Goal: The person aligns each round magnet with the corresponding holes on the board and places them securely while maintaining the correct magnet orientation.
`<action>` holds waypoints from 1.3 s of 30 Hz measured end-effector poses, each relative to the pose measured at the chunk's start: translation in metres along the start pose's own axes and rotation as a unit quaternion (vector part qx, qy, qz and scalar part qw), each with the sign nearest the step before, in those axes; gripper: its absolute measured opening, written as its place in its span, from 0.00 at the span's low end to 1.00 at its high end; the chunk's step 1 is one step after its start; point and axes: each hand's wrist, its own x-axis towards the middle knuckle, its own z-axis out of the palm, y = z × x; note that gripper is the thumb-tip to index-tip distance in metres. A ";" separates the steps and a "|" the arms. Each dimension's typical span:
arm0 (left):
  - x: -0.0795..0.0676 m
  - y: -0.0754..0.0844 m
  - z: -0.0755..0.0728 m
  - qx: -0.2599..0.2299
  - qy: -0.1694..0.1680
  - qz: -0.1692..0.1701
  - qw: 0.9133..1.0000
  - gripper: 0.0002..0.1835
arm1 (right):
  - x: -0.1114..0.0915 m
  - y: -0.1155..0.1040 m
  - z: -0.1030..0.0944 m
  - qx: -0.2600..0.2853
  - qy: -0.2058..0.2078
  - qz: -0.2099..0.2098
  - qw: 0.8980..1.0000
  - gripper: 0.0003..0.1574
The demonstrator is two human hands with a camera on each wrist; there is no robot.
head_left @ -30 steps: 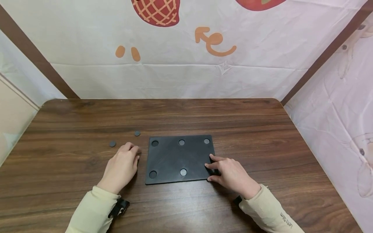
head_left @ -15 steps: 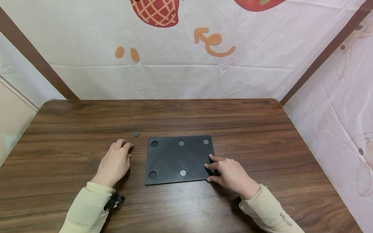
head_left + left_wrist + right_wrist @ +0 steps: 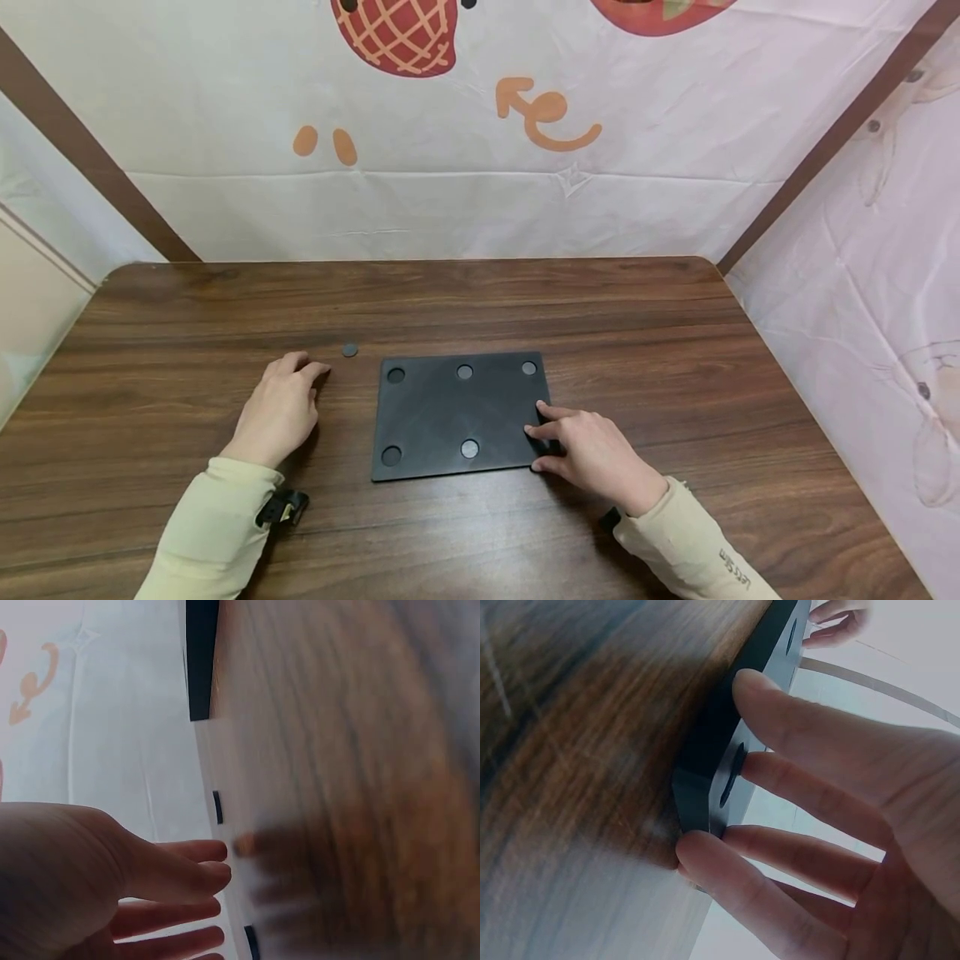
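A flat black board (image 3: 457, 412) with round recesses lies on the table. Grey discs sit in the top middle recess (image 3: 465, 372), top right recess (image 3: 528, 367) and bottom middle recess (image 3: 469, 448); both left recesses look dark and unfilled. My right hand (image 3: 596, 458) holds the board's front right corner, its thumb against the front edge and fingers at the right side. My left hand (image 3: 277, 408), fingers loosely extended, is over the table left of the board. One loose disc (image 3: 350, 350) lies beyond it; another disc (image 3: 251, 941) shows only in the left wrist view, near the fingertips.
The brown wood-grain table (image 3: 675, 333) extends around the board to rounded back corners. A white printed cloth (image 3: 450, 208) hangs behind its back edge, with more cloth (image 3: 885, 333) at the right.
My left hand has moved left and slightly away from the board, covering the left loose disc in the head view. The right hand and board have stayed in place.
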 end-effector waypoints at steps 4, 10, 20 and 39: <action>0.003 -0.003 -0.002 0.000 -0.019 -0.016 1.000 0.19 | 0.000 0.000 0.001 0.001 0.000 0.002 1.000 0.25; 0.006 -0.005 -0.004 -0.001 -0.020 -0.040 0.999 0.23 | 0.000 0.001 0.002 -0.004 0.002 0.003 1.000 0.25; 0.004 -0.009 -0.005 0.000 0.022 -0.054 0.998 0.18 | -0.001 0.001 0.002 -0.003 0.003 0.005 1.000 0.25; 0.000 -0.006 -0.006 0.004 0.005 -0.068 0.998 0.10 | -0.001 0.000 0.001 -0.007 0.006 0.002 1.000 0.24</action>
